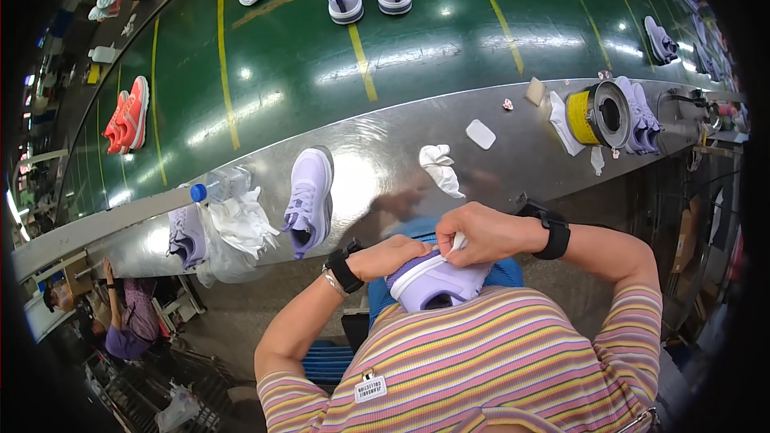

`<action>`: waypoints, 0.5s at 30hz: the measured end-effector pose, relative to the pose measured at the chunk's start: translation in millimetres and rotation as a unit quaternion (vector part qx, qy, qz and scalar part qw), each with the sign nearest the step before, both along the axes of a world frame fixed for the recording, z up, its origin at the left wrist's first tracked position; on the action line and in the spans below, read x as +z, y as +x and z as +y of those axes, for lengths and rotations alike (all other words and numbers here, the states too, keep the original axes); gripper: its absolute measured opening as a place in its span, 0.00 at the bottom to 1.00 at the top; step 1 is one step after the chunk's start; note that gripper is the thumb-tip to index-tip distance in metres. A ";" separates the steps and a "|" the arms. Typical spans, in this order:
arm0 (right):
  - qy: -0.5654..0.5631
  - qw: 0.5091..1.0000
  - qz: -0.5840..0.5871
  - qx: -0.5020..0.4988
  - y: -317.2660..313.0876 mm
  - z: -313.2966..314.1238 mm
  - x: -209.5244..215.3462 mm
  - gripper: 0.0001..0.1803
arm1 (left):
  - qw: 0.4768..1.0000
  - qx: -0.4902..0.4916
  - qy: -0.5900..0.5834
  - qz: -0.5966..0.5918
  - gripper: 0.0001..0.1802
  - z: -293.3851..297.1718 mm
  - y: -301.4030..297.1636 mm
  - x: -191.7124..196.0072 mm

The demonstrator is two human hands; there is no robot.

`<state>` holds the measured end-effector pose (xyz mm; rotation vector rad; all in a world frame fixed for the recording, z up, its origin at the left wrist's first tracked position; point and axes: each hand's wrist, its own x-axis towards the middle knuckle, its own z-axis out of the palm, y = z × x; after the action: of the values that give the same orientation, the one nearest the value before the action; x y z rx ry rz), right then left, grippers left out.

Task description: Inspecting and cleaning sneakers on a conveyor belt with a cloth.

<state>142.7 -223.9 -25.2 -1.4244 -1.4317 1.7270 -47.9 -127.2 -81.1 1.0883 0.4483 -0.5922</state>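
Observation:
A lavender sneaker [441, 283] with a white sole edge lies tilted on its side at my lap, its ankle opening toward my body. My left hand [391, 257] grips the sole side of it. Pinched in my right hand [491, 232] is a small white cloth [456, 242], pressed against the sole edge. The fingertips of both hands almost meet there. On the metal ledge ahead stands another lavender sneaker [310, 199], its heel toward me. A crumpled white cloth [440, 170] and a white rounded pad [480, 134] lie to the right of that shoe.
Beyond the metal ledge [361, 132] runs a green conveyor [289, 56] with lavender pairs and red sneakers [128, 116]. A yellow-labelled can [597, 114] lies at the right. White rags [242, 224] and a plastic bottle [227, 184] sit left. A person [132, 325] works at lower left.

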 end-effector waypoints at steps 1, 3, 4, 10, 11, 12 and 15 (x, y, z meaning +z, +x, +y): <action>0.007 1.000 -0.003 -0.005 0.7 -0.9 -0.3 0.06 | 1.000 0.011 -0.005 0.004 0.24 -1.3 0.4 1.1; -0.014 1.000 0.011 -0.016 0.9 0.2 2.1 0.06 | 1.000 0.022 -0.010 0.008 0.24 -2.9 -0.2 1.0; -0.035 0.999 0.025 -0.027 0.8 0.6 3.1 0.06 | 1.000 0.008 -0.003 0.010 0.25 -3.0 -1.5 -0.5; -0.013 1.000 0.018 -0.003 1.3 -3.9 -5.1 0.06 | 1.000 0.001 0.018 0.013 0.25 -6.2 -1.1 3.7; -0.014 1.000 0.018 -0.002 1.4 -2.8 -3.6 0.06 | 1.000 0.001 0.010 0.015 0.25 -6.4 -1.3 3.8; -0.029 0.999 0.021 -0.001 1.0 -0.3 -1.6 0.07 | 1.000 0.003 0.010 0.016 0.25 -7.1 -3.0 3.1; -0.046 0.999 0.019 0.012 -0.4 1.4 -2.4 0.07 | 1.000 0.009 0.003 0.002 0.25 -10.0 -6.9 0.9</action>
<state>142.3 -222.4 -27.6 -1.4190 -1.3695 1.8463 -54.9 -137.2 -80.1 1.0867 0.4640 -0.5776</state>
